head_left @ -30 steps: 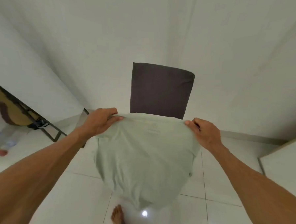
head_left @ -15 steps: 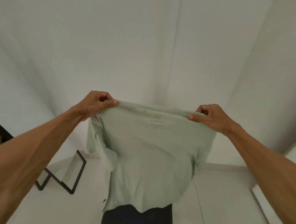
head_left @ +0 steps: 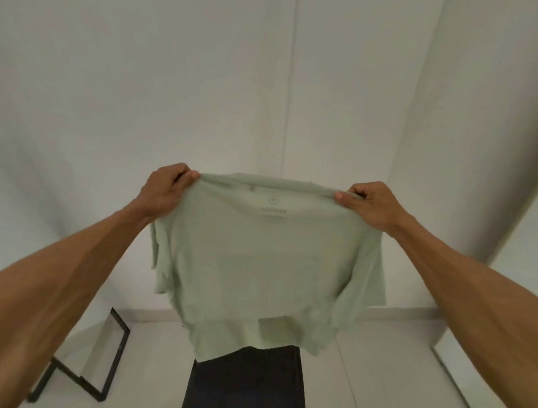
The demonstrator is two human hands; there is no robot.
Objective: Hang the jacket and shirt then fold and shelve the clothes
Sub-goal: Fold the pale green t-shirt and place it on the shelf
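A pale green T-shirt hangs in the air in front of me, spread out by its shoulders, with a faint printed neck label near its top edge. My left hand pinches the shirt's top left corner. My right hand pinches the top right corner. Both sleeves droop at the sides and the hem hangs loose over a dark garment below.
White walls fill the view ahead, with a corner at the right. A black metal frame stands on the pale tiled floor at the lower left. A white panel edge runs along the lower right.
Both hands have lifted the green shirt higher and stretched it wider. The view has tilted up from the floor to the wall, and the dark garment now sits below the shirt.
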